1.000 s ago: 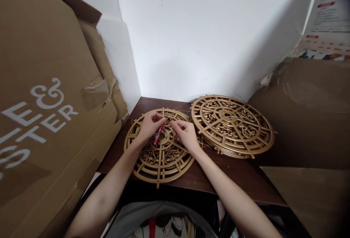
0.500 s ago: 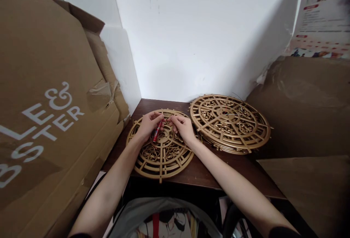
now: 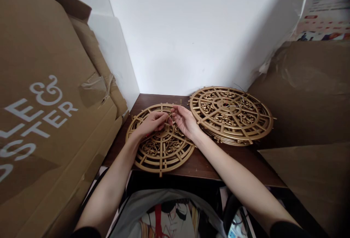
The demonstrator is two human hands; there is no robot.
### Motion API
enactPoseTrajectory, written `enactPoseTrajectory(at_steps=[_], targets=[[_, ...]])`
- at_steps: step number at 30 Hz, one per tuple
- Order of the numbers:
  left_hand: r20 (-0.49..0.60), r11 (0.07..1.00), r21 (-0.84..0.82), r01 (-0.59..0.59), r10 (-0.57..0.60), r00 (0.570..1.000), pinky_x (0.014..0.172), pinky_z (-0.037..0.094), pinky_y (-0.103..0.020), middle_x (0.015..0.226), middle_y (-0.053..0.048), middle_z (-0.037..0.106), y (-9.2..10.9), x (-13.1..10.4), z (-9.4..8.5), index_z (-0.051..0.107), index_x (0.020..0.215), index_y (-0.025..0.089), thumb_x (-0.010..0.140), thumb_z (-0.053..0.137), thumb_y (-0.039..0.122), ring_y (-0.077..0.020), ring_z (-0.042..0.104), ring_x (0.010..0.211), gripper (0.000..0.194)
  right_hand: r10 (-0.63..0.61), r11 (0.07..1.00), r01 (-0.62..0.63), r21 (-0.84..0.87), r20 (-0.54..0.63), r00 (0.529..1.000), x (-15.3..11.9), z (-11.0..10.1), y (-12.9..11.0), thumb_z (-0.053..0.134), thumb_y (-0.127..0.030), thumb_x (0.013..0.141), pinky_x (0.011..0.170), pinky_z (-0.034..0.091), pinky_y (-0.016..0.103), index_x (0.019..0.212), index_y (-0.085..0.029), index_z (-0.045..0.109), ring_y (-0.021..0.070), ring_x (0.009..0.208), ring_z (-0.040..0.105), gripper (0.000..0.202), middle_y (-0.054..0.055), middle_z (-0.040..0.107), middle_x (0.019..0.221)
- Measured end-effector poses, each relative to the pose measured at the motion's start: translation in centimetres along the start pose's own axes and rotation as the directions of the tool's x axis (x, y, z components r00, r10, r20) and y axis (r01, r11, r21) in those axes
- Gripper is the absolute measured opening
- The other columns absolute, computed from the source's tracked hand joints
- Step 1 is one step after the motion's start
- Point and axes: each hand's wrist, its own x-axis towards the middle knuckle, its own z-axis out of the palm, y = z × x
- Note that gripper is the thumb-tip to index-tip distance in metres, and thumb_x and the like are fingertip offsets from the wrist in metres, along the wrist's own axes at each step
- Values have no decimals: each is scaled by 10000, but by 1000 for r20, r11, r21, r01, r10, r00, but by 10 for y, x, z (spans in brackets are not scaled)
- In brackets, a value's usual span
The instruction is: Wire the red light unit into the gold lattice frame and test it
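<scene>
A round gold openwork piece (image 3: pixel 161 165) lies on the dark brown table, beneath both my hands. Over its upper part, my left hand (image 3: pixel 154 123) is closed, thumb and fingers pinched on something thin that I cannot make out. A bit of red shows under this hand, mostly covered by it. Just to the right, my right hand (image 3: pixel 186 120) is raised with its palm turned inward and its fingers apart near the left fingertips. Nothing can be seen held in it.
More round gold pieces (image 3: pixel 232 117) are stacked at the right of the table (image 3: pixel 202 165). A large cardboard box (image 3: pixel 54 139) stands at the left, another (image 3: pixel 306 96) at the right. Behind is a white wall (image 3: pixel 191 30). An open bag (image 3: pixel 142 198) sits below the table's front edge.
The red tube in my left hand has dropped mostly out of sight beneath it. My right fingers have parted from their pinch. The whole view has tilted slightly.
</scene>
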Motion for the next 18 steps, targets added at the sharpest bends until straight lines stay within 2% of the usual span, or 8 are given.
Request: enactPoseTrajectory(at_steps=[3,5,11,14,16,18], targets=[[41,999,-50,-3,5,999,384,266,-175,779,-77,670,1,-3,-3,673,807,102,874,503,546,-34,379,432,480,-37,999,37,28,-10,999,-1,0,1,738,-291,758,692,550,154,799,-180,712,82,725,666,121,7,730,799],[21,995,-98,-9,11,1000,372,253,-173,737,-68,657,-1,-4,-4,674,806,106,850,545,544,-34,363,425,459,-59,998,59,7,-20,998,-2,1,1,704,-308,790,783,553,191,809,-191,698,99,798,678,119,9,731,847],[-165,977,-209,-33,-2,986,358,233,-162,639,-18,582,-7,-3,-5,672,779,125,788,672,456,-28,363,408,332,-85,986,87,-145,22,996,-5,0,-1,659,-290,781,940,528,343,932,-209,646,173,976,678,172,37,720,1016],[-191,962,-269,-36,-16,981,350,227,-154,592,6,536,-8,-1,-7,664,766,125,764,703,442,-24,363,393,320,-107,968,116,-223,54,993,-6,0,-2,647,-254,764,925,531,371,972,-207,621,189,972,680,215,52,711,1065],[-211,951,-306,-38,-29,977,350,231,-150,579,17,520,-7,0,-8,653,757,124,748,722,437,-20,364,385,321,-132,939,152,-310,86,988,-8,1,0,622,-224,768,863,546,357,941,-202,619,178,895,689,174,46,715,1025],[-252,939,-341,-52,-38,967,349,229,-147,593,16,525,-6,1,-9,651,762,121,734,737,434,-16,363,387,326,-159,853,207,-479,140,977,-11,2,3,577,-179,781,765,549,325,868,-193,631,160,780,677,103,32,717,904]])
